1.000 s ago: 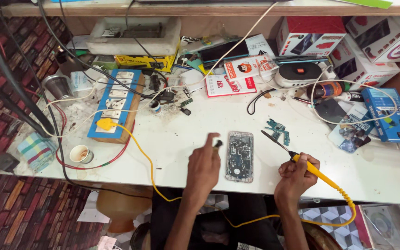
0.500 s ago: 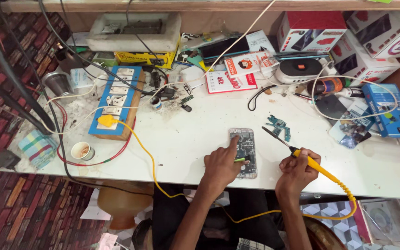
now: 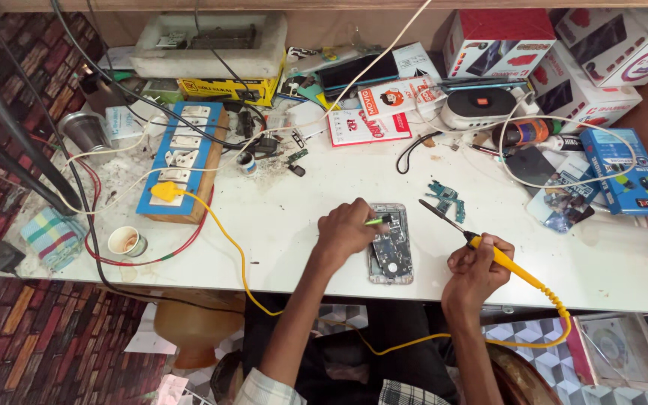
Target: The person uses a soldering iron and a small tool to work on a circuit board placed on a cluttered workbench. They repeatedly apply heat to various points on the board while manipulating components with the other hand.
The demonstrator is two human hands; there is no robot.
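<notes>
Closed around the yellow soldering iron (image 3: 505, 261), my right hand (image 3: 476, 268) held its tip off the opened phone (image 3: 390, 244); my left hand (image 3: 346, 232) pinched green tweezers (image 3: 377, 221) there, steadying before soldering.

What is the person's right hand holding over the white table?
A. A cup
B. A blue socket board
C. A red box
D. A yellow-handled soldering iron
D: the right hand grips a yellow-handled soldering iron, its tip aimed toward the opened phone that the left hand steadies.
</notes>
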